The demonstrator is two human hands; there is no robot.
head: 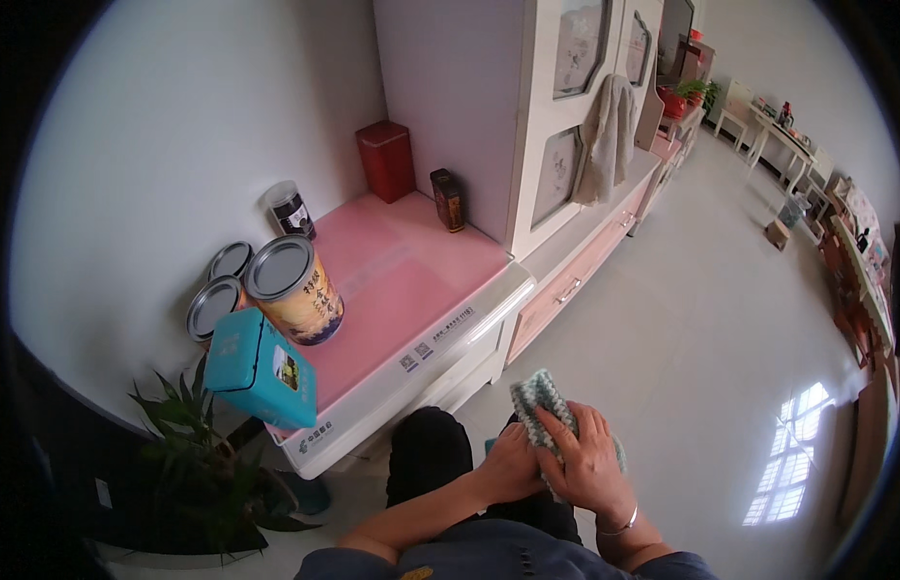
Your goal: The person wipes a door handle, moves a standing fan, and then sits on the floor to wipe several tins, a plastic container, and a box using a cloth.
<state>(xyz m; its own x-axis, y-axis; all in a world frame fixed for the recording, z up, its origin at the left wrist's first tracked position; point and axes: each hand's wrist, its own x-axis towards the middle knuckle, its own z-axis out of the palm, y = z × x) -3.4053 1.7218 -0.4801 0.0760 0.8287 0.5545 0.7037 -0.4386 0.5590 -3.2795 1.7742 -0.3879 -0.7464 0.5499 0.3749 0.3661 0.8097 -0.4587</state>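
Observation:
A green-and-white textured cloth (540,391), folded into a thick pad, is bunched between my two hands above my knees. My left hand (509,465) grips it from the left, its fingers partly hidden behind the cloth and the other hand. Fingers of my right hand (582,453) press over its front, and a loose part shows beyond that palm. Ahead to the left stands a low white cabinet with a pink top (414,290). Near its front left corner are a turquoise tin (261,370) and a large round canister (298,293) with a grey lid.
Two more canisters (216,308) stand by the wall, near a clear-topped jar (292,212). Farther back are a red tin (387,163) and a small dark box (448,201). A potted plant (218,449) is at left. A towel (609,141) hangs on the tall cabinet (526,130).

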